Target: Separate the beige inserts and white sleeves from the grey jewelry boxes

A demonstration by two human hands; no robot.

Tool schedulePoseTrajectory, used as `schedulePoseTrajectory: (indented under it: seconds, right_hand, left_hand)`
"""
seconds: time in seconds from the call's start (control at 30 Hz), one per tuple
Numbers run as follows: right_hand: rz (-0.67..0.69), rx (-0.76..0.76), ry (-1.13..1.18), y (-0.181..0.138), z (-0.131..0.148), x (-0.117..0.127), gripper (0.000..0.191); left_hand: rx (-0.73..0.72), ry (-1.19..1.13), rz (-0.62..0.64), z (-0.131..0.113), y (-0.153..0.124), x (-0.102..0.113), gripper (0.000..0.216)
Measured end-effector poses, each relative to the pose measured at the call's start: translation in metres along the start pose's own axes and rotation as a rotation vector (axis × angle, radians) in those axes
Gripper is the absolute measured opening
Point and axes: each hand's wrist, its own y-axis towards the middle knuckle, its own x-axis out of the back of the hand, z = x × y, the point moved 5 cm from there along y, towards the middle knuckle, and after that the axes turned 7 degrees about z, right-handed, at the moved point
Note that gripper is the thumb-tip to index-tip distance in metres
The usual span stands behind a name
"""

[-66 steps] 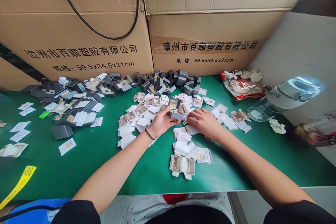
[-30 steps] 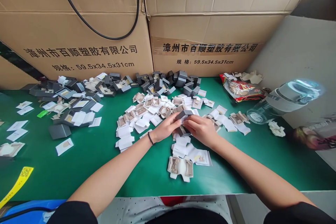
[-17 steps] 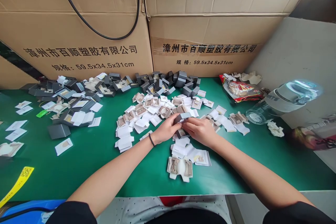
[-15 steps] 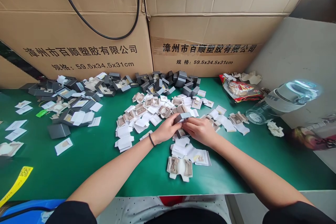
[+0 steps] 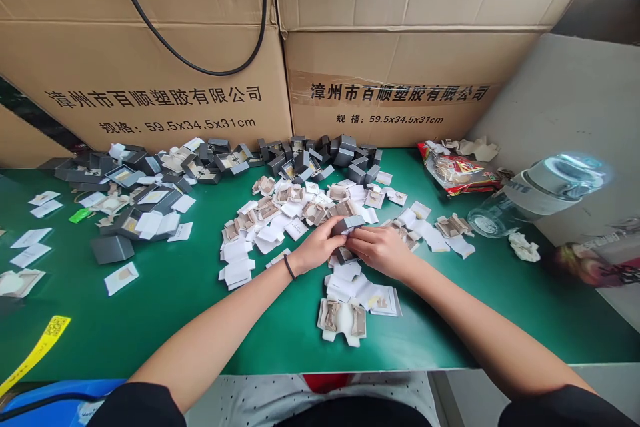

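Grey box (image 5: 347, 223), small and lidded, sits at the middle of the green table (image 5: 190, 293), pinched between both hands just above a scatter of white cards (image 5: 350, 280). Head view, the only one: left hand (image 5: 316, 247) grips the box's left side, fingers curled narrow around it; right hand (image 5: 383, 248) closes on the right side, fingertips bent onto the top edge of the lid. A second dark piece (image 5: 345, 255) shows just below, between the palms; whether it is the base or another box cannot be told. Judged light and stiff, thin board with sharp corners, likely to dent if squeezed on the faces; matte skin, so little slip. Best hold looks to be on opposite side walls near the corners, thumb and fingertips only. Far side: a heap of grey boxes (image 5: 320, 153) against two cardboard cartons (image 5: 150, 67). Left: more boxes and loose cards (image 5: 145, 207). Near the hands, a beige folded insert (image 5: 343, 319). Right: a snack packet (image 5: 457, 170) and a clear water bottle (image 5: 545, 190) lying on its side.
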Motion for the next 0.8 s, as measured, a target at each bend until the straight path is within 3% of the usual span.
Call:
schedulePoseTrajectory:
  seconds: [0.57,0.8]
  right_hand:
    - [0.17,-0.046,0.002,0.003,0.003,-0.003,0.028]
    - [0.152,-0.092,0.113,0.005,0.003,-0.002,0.027]
  left_hand:
    - [0.043,-0.21,-0.075,0.01,0.002,0.003,0.05]
    - [-0.056,-0.061,-0.107,0.0,0.002,0.003,0.054]
